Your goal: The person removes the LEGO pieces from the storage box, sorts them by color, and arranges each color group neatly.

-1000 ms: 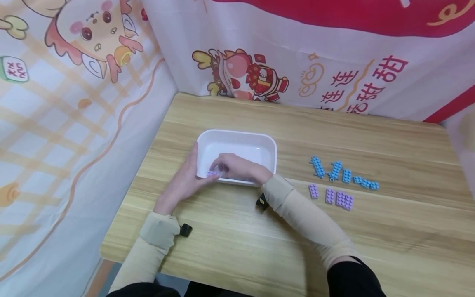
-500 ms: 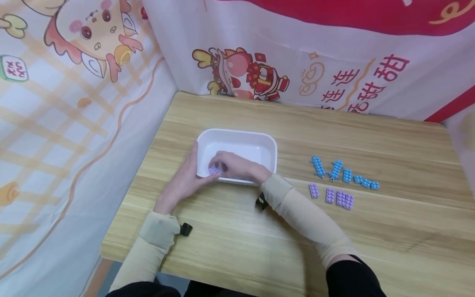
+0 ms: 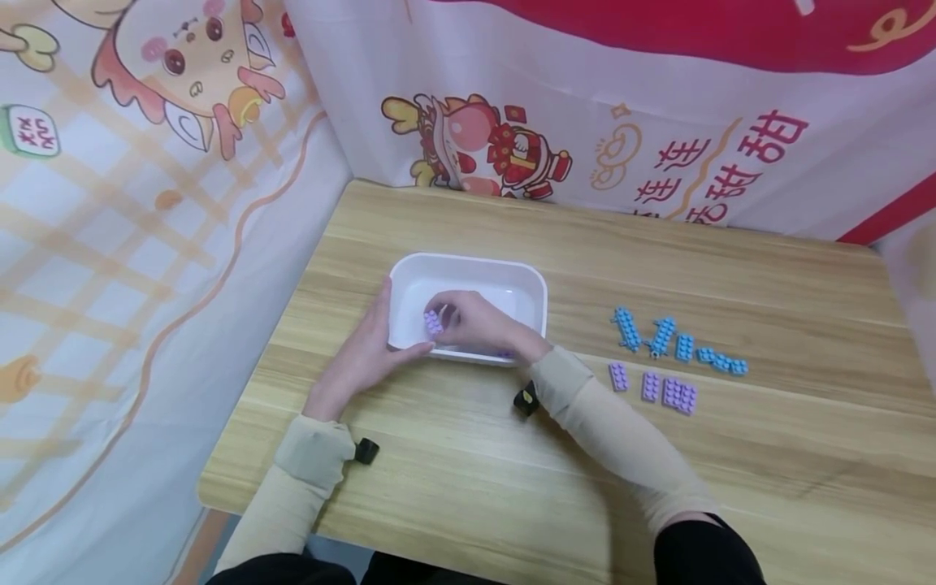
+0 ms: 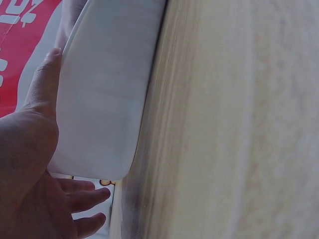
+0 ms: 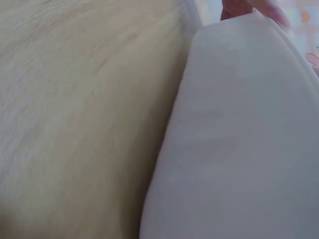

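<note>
In the head view a white plastic basin [image 3: 526,305] stands on the wooden table. My left hand [image 3: 356,349] holds its near left corner, thumb along the near rim and fingers round the left end; the left wrist view shows the fingers bent beside that end wall. Over the basin's floor, my right hand [image 3: 475,319] pinches a light purple studded building brick [image 3: 434,323] between thumb and fingers. A bit of another purple piece [image 3: 504,354] shows under the right wrist, mostly hidden. In the right wrist view the basin's outer wall [image 5: 239,129] hides the right hand.
Right of the basin lie several blue building bricks [image 3: 683,347], some joined into angled pieces. Nearer me is a row of purple bricks [image 3: 650,386]. The table's left edge runs close to my left forearm, and printed cloth [image 3: 351,81] hangs behind.
My right hand has lifted the purple brick from the basin's near left corner and moved slightly right and away from me. The left hand has stayed on the basin.
</note>
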Available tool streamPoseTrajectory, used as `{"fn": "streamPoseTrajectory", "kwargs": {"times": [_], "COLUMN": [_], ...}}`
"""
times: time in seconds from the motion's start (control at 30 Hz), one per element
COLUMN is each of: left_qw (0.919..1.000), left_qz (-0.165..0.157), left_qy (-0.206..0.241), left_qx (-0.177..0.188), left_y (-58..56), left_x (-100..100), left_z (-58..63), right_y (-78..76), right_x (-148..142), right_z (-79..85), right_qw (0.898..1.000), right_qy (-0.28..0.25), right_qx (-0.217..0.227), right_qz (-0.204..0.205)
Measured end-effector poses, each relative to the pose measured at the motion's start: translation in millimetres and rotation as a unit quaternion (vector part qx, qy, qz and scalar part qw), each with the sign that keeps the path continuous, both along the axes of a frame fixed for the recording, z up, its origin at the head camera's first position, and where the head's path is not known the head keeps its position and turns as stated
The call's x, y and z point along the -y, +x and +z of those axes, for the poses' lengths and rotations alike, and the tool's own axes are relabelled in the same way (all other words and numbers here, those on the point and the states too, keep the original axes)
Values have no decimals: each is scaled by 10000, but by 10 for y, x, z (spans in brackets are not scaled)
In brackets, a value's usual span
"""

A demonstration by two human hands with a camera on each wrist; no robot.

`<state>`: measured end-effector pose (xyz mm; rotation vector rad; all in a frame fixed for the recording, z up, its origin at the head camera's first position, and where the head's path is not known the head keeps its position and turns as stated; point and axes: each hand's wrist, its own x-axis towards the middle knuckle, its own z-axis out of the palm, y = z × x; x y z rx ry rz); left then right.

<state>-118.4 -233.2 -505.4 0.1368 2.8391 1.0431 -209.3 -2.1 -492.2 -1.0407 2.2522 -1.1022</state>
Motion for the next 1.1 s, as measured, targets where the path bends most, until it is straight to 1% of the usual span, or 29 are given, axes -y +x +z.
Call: {"fn": "streamPoseTrajectory", "kwargs": {"times": [0.13, 0.27, 0.47, 0.67, 0.8, 1.0, 1.1], "left_qw": [10000, 10000, 10000, 9999, 9997, 9998, 9998], "left_qz": [-5, -20, -5, 60, 88, 94, 86], "left_qy": [48, 40, 49, 7, -65, -97, -114], "left_qx": [55, 82, 83, 155, 198, 167, 150], "left_y": [-5, -11, -11, -6, 1, -2, -6], "left_x": [-12, -20, -21, -24, -25, -33, -38], "left_z": [16, 27, 36, 30, 22, 21, 21], "right_y": [-4, 17, 57, 94, 151, 260, 319], "right_x": [-109, -237, -403, -548, -666, -859, -956], "right_z": [38, 88, 120, 130, 146, 159, 155], "right_qw": [9991, 9973, 9948, 9916, 9884, 9818, 9772], "right_qy": [-266, -495, -563, -680, -907, -1261, -1430], "right_qx": [-257, -338, -476, -636, -662, -615, -688], "right_qz": [-205, -414, -700, -895, -1022, -1280, -1412]}}
